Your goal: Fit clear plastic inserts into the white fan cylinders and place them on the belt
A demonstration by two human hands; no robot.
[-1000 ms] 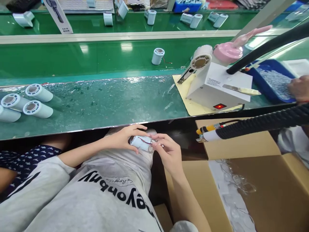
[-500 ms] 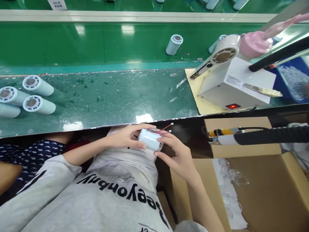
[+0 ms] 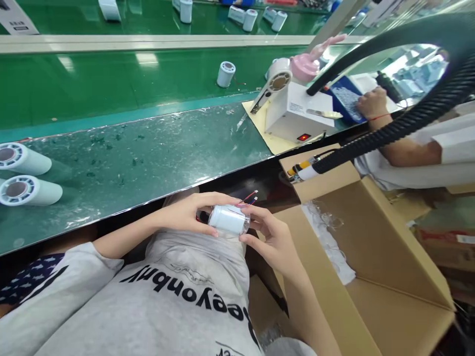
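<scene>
A light blue cylinder with a clear layer around it lies sideways above my lap. My left hand holds its left end between thumb and fingers. At the right end, my right hand grips it with thumb and fingertips. Thin red and dark wires with small white connectors stick up from its upper side. Both hands are in front of the green table's near edge.
Light blue cylinders lie at the left; another stands farther back. A white box-shaped device sits right, below a black hose. An open carton is at the lower right. Beyond it, a person's hand reaches over a blue tray.
The view has turned to the right, showing more of the carton and another person's arm. Both hands still hold the cylinder, with slightly shifted fingers.
</scene>
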